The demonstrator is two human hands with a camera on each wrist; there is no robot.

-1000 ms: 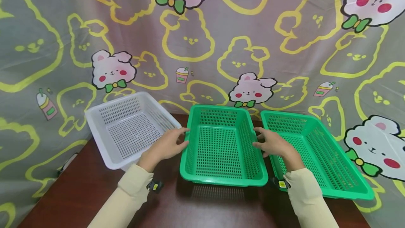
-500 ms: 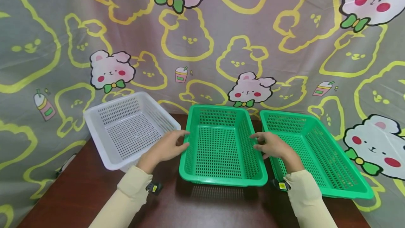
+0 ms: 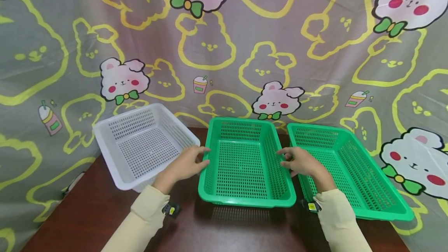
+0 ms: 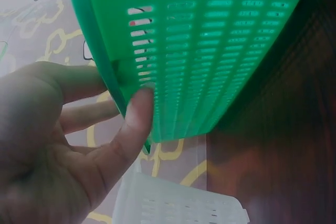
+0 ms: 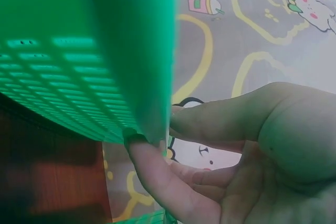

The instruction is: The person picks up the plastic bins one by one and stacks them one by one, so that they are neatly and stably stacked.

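Note:
A green plastic basket (image 3: 246, 200) with slotted walls stands in the middle of the table in the head view, with nothing inside. My left hand (image 3: 187, 162) grips its left rim. The left wrist view shows that hand's thumb (image 4: 137, 114) against the slotted outer wall, while other fingers reach over the rim. On the opposite side my right hand (image 3: 303, 161) pinches the right rim. Up close in the right wrist view, the thumb and fingers (image 5: 170, 182) lie on either side of the green edge. Part of the right fingers is hidden behind the rim.
To the left stands a white slotted basket (image 3: 124, 185), turned at an angle. A second green basket (image 3: 371, 214) stands close on the right, beneath the right forearm. Behind the dark wooden table (image 3: 224, 236) hangs a patterned curtain (image 3: 224, 22).
My right fingers have shifted slightly inward and down along the rim over the past second. The left hand and all the baskets stay essentially in place.

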